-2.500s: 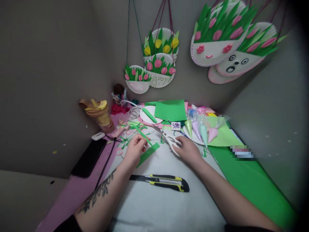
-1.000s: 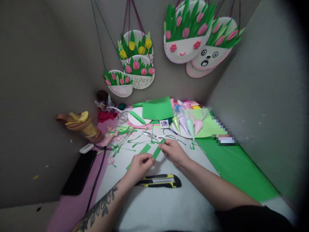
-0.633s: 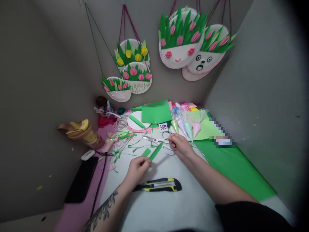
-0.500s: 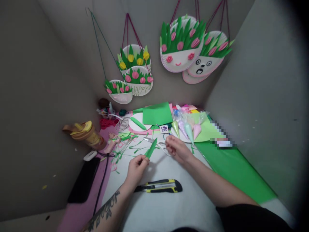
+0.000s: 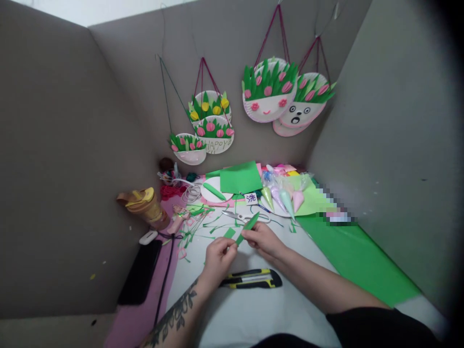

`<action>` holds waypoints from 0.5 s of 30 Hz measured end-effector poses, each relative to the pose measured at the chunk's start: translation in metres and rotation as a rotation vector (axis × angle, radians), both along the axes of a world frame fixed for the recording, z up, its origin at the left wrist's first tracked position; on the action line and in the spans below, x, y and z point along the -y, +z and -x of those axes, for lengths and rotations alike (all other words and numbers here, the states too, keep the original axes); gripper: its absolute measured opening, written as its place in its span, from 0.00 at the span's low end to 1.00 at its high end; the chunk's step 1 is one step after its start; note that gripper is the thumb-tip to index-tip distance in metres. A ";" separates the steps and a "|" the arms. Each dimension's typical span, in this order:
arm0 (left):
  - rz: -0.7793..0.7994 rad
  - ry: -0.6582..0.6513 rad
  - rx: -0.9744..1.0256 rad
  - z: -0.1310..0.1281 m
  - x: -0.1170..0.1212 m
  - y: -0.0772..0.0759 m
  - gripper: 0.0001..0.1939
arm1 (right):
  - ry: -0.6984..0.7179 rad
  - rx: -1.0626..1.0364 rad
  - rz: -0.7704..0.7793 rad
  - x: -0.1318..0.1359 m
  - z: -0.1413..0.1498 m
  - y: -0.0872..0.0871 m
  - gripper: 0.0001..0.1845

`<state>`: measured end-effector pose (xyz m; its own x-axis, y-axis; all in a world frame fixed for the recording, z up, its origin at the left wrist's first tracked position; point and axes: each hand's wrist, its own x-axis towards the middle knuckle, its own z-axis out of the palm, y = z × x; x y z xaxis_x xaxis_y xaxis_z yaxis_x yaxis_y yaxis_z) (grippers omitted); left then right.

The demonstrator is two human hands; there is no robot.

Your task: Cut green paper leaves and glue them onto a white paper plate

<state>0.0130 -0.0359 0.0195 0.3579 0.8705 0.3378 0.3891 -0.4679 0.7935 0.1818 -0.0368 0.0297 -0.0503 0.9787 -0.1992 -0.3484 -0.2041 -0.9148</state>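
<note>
A pointed green paper leaf stands tilted between my hands, its tip up and to the right. My left hand is closed in a pinch at its lower end. The fingers of my right hand grip the same leaf from the right side. Another small green paper piece shows just above my left fingers; whether it is held or lies on the table I cannot tell. Scissors with white handles lie just beyond the leaf. In front of my wrists rests a yellow and black box cutter.
Green scraps litter the table's left side. Behind are a paper plate, green sheets and piping bags. A lidded cup and a black phone-like slab stand left. Decorated plates hang on the wall.
My right hand has come down from beside the scissors and taken hold of the leaf. My left hand stays on it. The view has tilted upward and shifted.
</note>
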 end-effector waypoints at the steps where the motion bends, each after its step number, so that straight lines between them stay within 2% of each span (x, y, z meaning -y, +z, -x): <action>1: -0.005 0.002 0.004 0.001 0.000 0.001 0.10 | -0.010 -0.005 0.000 -0.001 0.000 0.002 0.17; 6: 0.023 0.041 0.037 0.006 -0.004 0.004 0.09 | -0.066 0.010 -0.036 -0.011 -0.007 0.011 0.18; 10: 0.117 0.157 0.141 0.008 -0.009 0.002 0.10 | -0.149 0.178 -0.141 -0.023 -0.019 0.022 0.14; 12: 0.141 0.206 0.183 0.008 -0.010 0.001 0.09 | -0.073 0.289 -0.180 -0.027 -0.016 0.025 0.12; 15: 0.129 0.180 0.152 0.007 -0.010 0.001 0.08 | 0.059 0.366 -0.193 -0.028 0.001 0.022 0.10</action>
<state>0.0065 -0.0259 0.0207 0.1473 0.9548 0.2581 0.3290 -0.2934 0.8976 0.1810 -0.0088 0.0512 -0.0670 0.9974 -0.0271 0.0135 -0.0263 -0.9996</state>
